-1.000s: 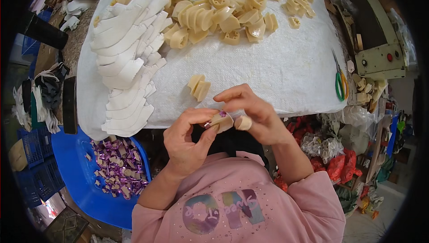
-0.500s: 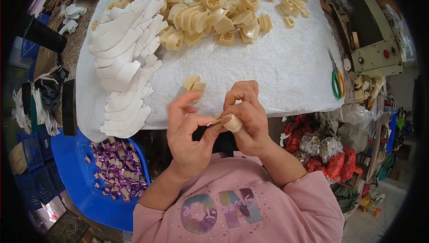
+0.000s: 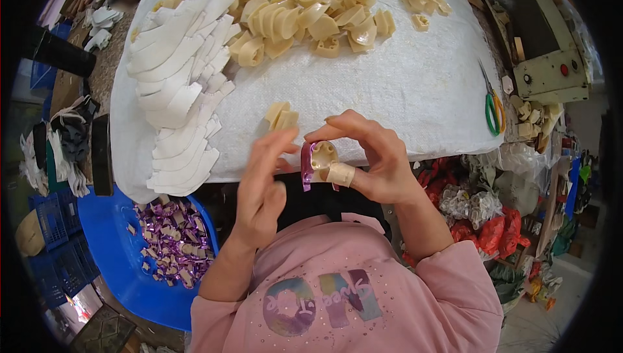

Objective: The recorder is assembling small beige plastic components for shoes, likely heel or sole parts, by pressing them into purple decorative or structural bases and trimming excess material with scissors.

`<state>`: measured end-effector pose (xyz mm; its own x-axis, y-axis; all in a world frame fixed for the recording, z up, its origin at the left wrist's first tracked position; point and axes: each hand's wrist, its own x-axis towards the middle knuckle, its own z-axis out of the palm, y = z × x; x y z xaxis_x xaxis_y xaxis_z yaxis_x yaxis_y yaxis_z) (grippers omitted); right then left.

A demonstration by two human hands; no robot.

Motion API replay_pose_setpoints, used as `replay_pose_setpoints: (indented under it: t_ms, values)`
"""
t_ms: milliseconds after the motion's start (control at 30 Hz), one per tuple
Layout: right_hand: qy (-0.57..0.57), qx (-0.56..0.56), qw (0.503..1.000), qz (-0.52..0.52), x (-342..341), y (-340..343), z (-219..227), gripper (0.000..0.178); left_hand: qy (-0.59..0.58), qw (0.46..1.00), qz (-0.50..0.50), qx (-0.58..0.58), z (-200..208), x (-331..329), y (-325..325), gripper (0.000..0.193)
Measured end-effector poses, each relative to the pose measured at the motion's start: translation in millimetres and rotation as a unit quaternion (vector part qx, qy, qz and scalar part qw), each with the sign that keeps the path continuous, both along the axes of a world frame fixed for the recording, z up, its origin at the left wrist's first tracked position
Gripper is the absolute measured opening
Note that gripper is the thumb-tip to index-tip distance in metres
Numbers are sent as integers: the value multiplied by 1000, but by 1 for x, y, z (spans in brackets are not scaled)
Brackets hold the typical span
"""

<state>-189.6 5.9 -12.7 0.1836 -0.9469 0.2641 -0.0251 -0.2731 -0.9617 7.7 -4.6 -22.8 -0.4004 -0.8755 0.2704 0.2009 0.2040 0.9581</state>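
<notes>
My right hand (image 3: 383, 165) pinches a beige plastic shoe heel (image 3: 324, 156) between fingers and thumb, off the front edge of the table. A shiny purple cover (image 3: 307, 166) wraps the heel's left side. A beige band (image 3: 341, 174) goes around my right thumb tip. My left hand (image 3: 259, 184) is just left of the heel, fingers apart, with nothing seen in it. A few bare beige heels (image 3: 282, 116) lie on the white woven sheet (image 3: 402, 103), just beyond my left fingertips.
White curved cover pieces (image 3: 175, 106) overlap along the sheet's left side. Many bare heels (image 3: 285, 22) are heaped at the back. Scissors (image 3: 493, 109) with green and orange handles lie at the right edge. Low on the left, a blue basin (image 3: 104, 243) holds purple cut pieces (image 3: 172, 243).
My left hand has come away from my right and moved slightly left. My right hand has turned and opened outward, bringing the purple-covered heel into sight.
</notes>
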Motion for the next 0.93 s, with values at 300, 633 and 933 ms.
replay_pose_setpoints:
  t_ms: [300,633,933]
  values:
    - [133,-144,980,-38,25,5,-6,49,92,957,-101,256,2,-14,10,54]
    - [-175,265,946,67,34,3,-2,19,56,989,-28,132,3,-28,17,72]
    - [-135,67,988,5,56,19,-28,39,-21,993,81,85,1,-28,19,63]
